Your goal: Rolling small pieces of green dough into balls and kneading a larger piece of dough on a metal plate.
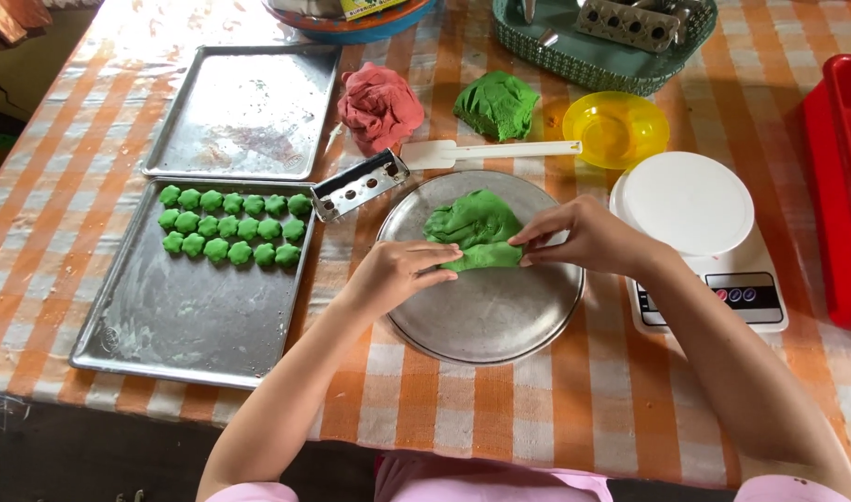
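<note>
Home kitchen table set up for sweet-making

An orange-checked tablecloth [500,409] covers the table; metal baking trays [202,316] hold shaped green dough pieces [232,226]; a white kitchen scale [700,242], spatula [486,151] and dough lumps [381,105] lie about.

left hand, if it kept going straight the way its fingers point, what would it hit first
The left hand points right, fingertips already on the green dough in the round metal plate. Going on, it would likely meet the right hand pinching the same lump from the other side.

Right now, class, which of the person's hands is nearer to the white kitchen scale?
Right. The right hand lies just beside the white kitchen scale; the left hand is farther, across the round metal plate.
</note>
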